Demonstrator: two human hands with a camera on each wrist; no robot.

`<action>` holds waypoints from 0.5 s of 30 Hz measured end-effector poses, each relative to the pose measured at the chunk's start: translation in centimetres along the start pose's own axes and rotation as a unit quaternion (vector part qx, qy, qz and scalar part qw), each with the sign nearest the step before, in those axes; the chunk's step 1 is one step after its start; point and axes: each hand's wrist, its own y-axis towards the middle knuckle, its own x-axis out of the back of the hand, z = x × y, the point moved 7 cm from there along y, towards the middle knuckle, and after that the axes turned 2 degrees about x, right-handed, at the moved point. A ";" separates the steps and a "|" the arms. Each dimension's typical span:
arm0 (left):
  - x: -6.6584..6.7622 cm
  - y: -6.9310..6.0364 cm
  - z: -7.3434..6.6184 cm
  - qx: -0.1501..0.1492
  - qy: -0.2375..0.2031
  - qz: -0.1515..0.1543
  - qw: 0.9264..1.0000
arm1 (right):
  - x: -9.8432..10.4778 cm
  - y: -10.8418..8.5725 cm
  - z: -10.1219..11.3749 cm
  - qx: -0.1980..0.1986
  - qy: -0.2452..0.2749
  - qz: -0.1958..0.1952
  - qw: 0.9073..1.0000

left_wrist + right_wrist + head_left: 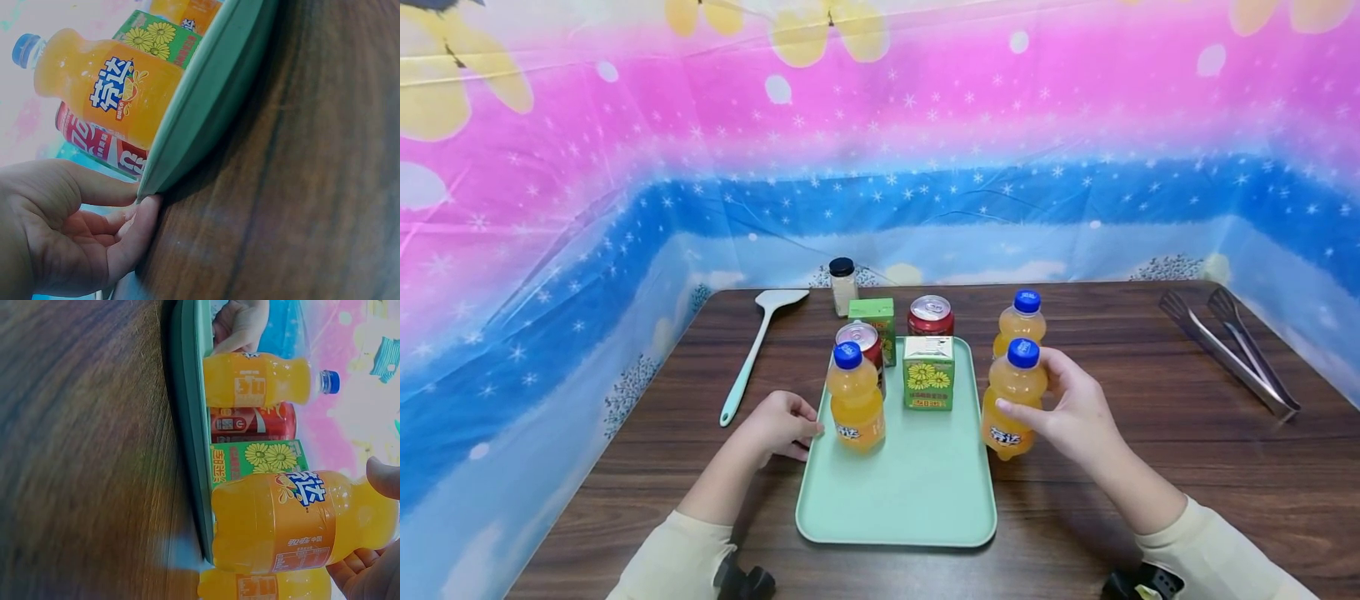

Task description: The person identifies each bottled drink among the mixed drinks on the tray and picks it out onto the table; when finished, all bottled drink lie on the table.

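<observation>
My left hand (pixel 785 427) pinches the left rim of the pale green tray (pixel 209 94) between thumb and fingers. My right hand (pixel 1075 408) holds an orange soda bottle (pixel 1009 404) with a blue cap, upright beside the tray's right edge; its base looks raised off the table. A matching orange soda bottle (pixel 852 400) stands on the tray's left side. Behind it are a red drink can (pixel 880 352) and a green drink carton (pixel 880 311). Another green carton (pixel 928 379) stands right of them, partly hiding a second red can (pixel 931 315).
Behind the held bottle stands another orange soda bottle (pixel 1018 323), partly hidden. A pale green spatula (pixel 752 354) lies at the left. Metal tongs (pixel 1232 354) lie far right. A black-capped jar (pixel 843 290) stands near the table's back edge. Patterned cloth (pixel 880 196) hangs around the table.
</observation>
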 end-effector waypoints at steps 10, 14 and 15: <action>0.0 0.1 0.1 -0.002 -0.001 0.000 1.000 | 0.5 0.2 -0.4 0.002 -0.017 -0.010 1.000; 0.0 0.1 0.1 0.001 0.000 0.001 1.000 | 0.5 0.3 -0.6 -0.007 -0.022 -0.001 1.000; 0.0 0.0 0.1 0.002 -0.001 0.001 1.000 | 0.5 0.4 -0.7 -0.010 -0.023 0.001 1.000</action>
